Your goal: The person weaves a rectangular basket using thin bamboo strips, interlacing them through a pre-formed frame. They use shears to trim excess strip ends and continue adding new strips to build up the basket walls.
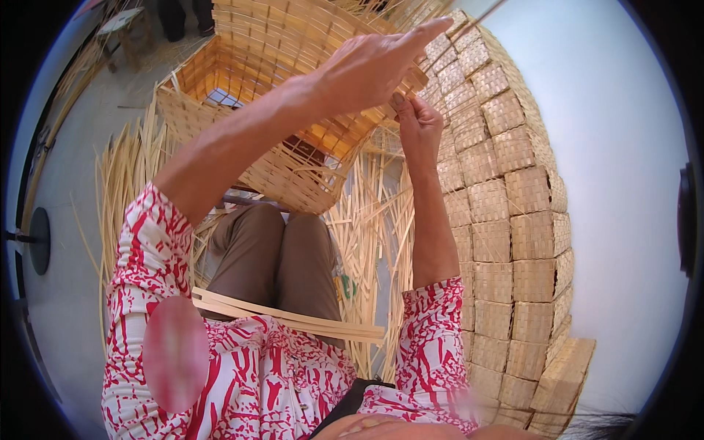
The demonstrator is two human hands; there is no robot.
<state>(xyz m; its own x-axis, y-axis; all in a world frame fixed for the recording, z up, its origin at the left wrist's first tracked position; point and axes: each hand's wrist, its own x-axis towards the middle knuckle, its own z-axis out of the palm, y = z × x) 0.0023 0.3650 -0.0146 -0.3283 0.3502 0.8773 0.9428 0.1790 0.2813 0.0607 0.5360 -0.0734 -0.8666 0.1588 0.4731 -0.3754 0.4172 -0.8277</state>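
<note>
A large woven bamboo basket (pixel 257 172) stands tilted in front of my knees, its open inside partly in view. My left hand (pixel 370 70) reaches across it to the far right edge, index finger stretched out and the other fingers curled beneath, mostly hidden. A short piece of bamboo strip (pixel 418 78) shows under those fingers. Just below, my right hand (pixel 420 125) is closed in a pinch, thumb uppermost, at the same strip near the basket's edge. What lies between the fingertips is largely covered by the hands.
Several flat bamboo strips (pixel 293 319) lie across my lap. Loose strips (pixel 374 235) cover the floor beside my legs and at the left. Stacked woven bamboo pieces (pixel 506 242) line the white wall on the right. A small stool (pixel 121 26) and another person's legs (pixel 183 18) are far left.
</note>
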